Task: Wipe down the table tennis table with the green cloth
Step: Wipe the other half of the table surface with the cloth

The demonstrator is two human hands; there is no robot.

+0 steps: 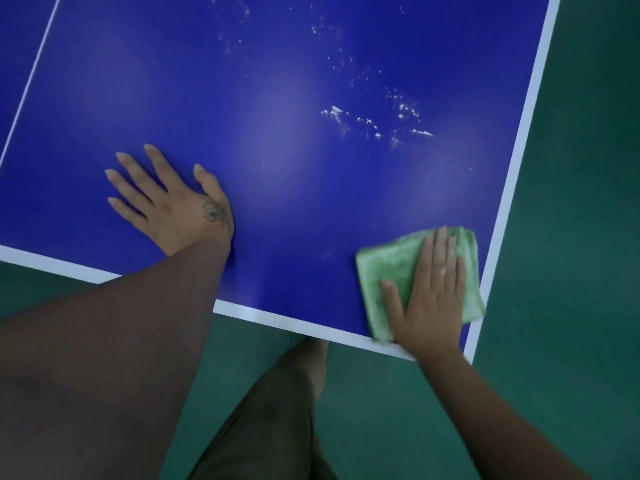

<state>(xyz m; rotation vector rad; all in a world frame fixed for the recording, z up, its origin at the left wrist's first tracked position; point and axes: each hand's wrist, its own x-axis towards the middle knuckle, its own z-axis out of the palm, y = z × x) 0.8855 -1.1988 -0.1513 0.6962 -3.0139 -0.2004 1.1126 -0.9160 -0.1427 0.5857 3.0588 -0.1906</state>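
Note:
The blue table tennis table (277, 168) fills the upper view, with white border lines along its near and right edges. A folded green cloth (388, 271) lies at the table's near right corner. My right hand (429, 299) presses flat on the cloth with straight fingers. My left hand (173, 199) rests flat on the table near the front edge, fingers spread. White crumbs and smears (374, 123) are scattered over the right half of the table, beyond the cloth.
Green floor (571, 237) surrounds the table on the right and below. My leg and bare foot (311, 368) stand under the near edge. A thin white centre line (31, 74) runs along the table at the upper left.

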